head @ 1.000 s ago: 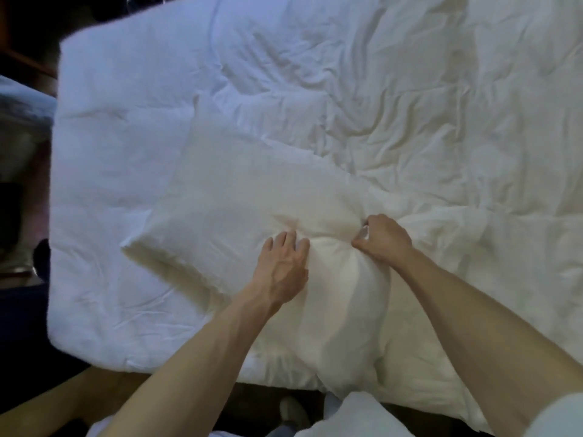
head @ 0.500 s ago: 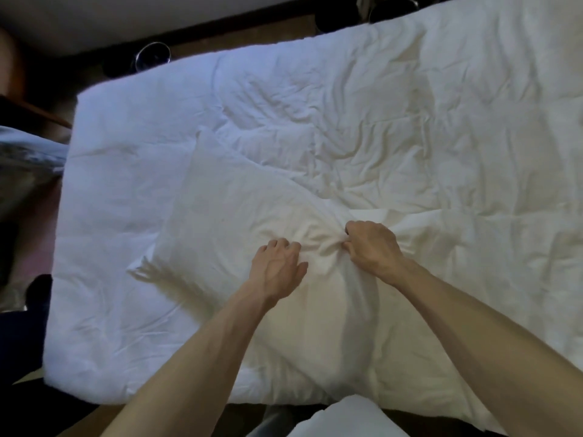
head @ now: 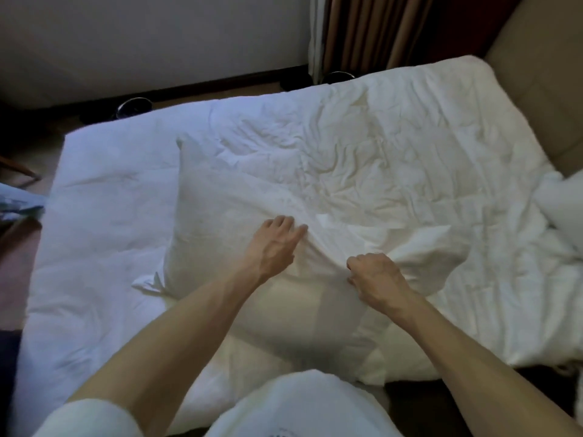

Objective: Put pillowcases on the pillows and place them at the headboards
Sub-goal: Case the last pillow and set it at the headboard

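Fingers [head: 285, 223] of the left hand [head: 271, 247] lie nearly straight and close together, pressing down on the pillow [head: 217, 212]. Just beside it, the right hand [head: 375, 275] is curled into a fist, pinching a bunch of pillowcase [head: 426, 253], whose loose end flares out to the right. The pillow lies slantwise on the rumpled duvet [head: 104, 222], towards the bed's near edge. A second pillow [head: 564, 206] sits far right, near the headboard [head: 542, 77].
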Available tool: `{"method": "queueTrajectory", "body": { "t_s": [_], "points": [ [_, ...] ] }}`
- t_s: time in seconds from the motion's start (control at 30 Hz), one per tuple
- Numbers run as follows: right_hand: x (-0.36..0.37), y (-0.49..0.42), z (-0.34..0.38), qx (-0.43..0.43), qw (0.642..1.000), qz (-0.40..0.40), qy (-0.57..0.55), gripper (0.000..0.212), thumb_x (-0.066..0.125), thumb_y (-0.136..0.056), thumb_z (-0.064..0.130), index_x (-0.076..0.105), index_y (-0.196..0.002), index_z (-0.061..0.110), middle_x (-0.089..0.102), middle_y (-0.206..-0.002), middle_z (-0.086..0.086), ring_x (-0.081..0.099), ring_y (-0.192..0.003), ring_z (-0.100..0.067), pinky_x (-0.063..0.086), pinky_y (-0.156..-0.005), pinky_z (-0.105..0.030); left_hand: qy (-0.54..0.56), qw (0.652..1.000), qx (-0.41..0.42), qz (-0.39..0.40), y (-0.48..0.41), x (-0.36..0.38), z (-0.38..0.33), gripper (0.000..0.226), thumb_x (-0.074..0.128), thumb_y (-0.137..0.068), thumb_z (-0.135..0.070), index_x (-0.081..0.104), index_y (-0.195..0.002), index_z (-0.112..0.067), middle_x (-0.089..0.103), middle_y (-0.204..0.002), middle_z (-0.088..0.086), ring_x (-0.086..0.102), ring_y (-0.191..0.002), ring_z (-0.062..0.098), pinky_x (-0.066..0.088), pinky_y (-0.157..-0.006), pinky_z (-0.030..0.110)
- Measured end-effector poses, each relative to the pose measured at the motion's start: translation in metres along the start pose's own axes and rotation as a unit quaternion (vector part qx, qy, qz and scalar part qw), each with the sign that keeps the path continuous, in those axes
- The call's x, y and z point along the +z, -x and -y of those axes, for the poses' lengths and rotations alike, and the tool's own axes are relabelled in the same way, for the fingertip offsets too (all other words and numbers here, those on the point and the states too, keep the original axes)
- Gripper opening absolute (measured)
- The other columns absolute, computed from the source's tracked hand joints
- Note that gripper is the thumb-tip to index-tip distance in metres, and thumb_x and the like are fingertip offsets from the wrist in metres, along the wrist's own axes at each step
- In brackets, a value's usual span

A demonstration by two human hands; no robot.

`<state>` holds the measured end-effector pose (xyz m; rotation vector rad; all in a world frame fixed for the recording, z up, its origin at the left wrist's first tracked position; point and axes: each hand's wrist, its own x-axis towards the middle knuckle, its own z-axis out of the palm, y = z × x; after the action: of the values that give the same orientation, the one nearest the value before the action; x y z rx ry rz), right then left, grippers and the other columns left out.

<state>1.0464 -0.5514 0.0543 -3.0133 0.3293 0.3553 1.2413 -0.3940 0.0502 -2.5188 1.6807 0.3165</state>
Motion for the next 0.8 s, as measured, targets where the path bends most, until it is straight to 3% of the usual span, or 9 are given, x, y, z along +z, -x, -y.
{"method": "queueTrajectory", "body": {
  "t_s": [0.1,0.27,0.4,0.5,0.57,0.67,0.73,0.8],
  "points": [
    [-0.005,0.030,0.031,0.016,1.000,0.009,0.017,0.023,0.069,-0.086,0.019,0.048,-0.076,0.019,0.063,-0.076,-0.007,0.058,-0.069,-0.030,0.033,-0.064,-0.035,-0.025,0.999,0.033,-0.029,0.027,-0.003,0.010,0.036,0.063,-0.079,-0.022,0.056,-0.114,-0.021,0.059,-0.103,0.007,0.055,-0.100,0.029,0.046,-0.085,0.040],
    [-0.020,0.056,0.076,-0.003,0.997,0.064,0.049,0.003,0.059,-0.092,0.015,0.057,-0.093,0.014,0.064,-0.095,-0.008,0.059,-0.086,-0.029,0.029,-0.071,-0.035,0.011,0.998,0.053,-0.039,0.065,-0.004,0.016,0.012,0.062,-0.082,-0.026,0.069,-0.091,-0.022,0.068,-0.093,0.000,0.059,-0.092,0.025,0.045,-0.084,0.038],
    [-0.034,0.071,0.101,-0.007,0.992,0.106,0.075,0.013,0.051,-0.089,0.003,0.059,-0.096,0.011,0.065,-0.098,-0.012,0.061,-0.092,-0.033,0.030,-0.070,-0.034,0.022,0.996,0.057,-0.058,0.093,0.013,0.015,0.013,0.060,-0.084,-0.022,0.073,-0.085,-0.021,0.069,-0.082,-0.001,0.062,-0.082,0.024,0.047,-0.077,0.034],
    [-0.047,0.067,0.103,0.018,0.995,0.079,0.064,0.017,0.048,-0.096,0.022,0.062,-0.098,0.013,0.066,-0.101,-0.011,0.062,-0.094,-0.033,0.039,-0.069,-0.037,0.036,0.995,0.043,-0.082,0.108,0.019,0.019,0.009,0.063,-0.082,-0.021,0.071,-0.079,-0.022,0.067,-0.076,-0.002,0.062,-0.075,0.022,0.045,-0.070,0.032],
    [-0.053,0.060,0.100,0.045,0.998,0.021,0.049,0.026,0.045,-0.097,0.035,0.062,-0.107,0.017,0.065,-0.109,-0.007,0.059,-0.100,-0.030,0.045,-0.080,-0.039,0.047,0.993,0.045,-0.096,0.117,0.019,0.021,0.007,0.065,-0.081,-0.022,0.071,-0.078,-0.022,0.067,-0.075,-0.002,0.061,-0.073,0.022,0.044,-0.069,0.031],
    [-0.062,0.048,0.100,0.082,0.996,-0.036,0.015,0.035,0.050,-0.095,0.038,0.057,-0.123,0.018,0.062,-0.122,-0.005,0.055,-0.111,-0.027,0.045,-0.093,-0.041,0.063,0.990,0.062,-0.113,0.132,0.018,0.020,0.007,0.068,-0.081,-0.024,0.073,-0.077,-0.021,0.067,-0.073,-0.001,0.061,-0.072,0.022,0.044,-0.068,0.031],
    [-0.068,0.039,0.104,0.106,0.994,-0.036,0.003,0.047,0.054,-0.093,0.042,0.050,-0.132,0.016,0.059,-0.130,-0.007,0.053,-0.118,-0.028,0.044,-0.099,-0.041,0.068,0.988,0.070,-0.121,0.145,0.021,0.019,0.008,0.068,-0.082,-0.025,0.073,-0.077,-0.021,0.067,-0.073,-0.002,0.061,-0.071,0.021,0.041,-0.067,0.030],
    [-0.070,0.032,0.108,0.126,0.992,0.012,-0.016,0.057,0.056,-0.090,0.049,0.045,-0.135,0.015,0.059,-0.129,-0.007,0.055,-0.116,-0.029,0.045,-0.095,-0.041,0.070,0.987,0.074,-0.125,0.160,0.027,0.019,0.009,0.068,-0.083,-0.027,0.074,-0.078,-0.022,0.066,-0.072,-0.003,0.060,-0.070,0.020,0.040,-0.066,0.030]
  ]
}}
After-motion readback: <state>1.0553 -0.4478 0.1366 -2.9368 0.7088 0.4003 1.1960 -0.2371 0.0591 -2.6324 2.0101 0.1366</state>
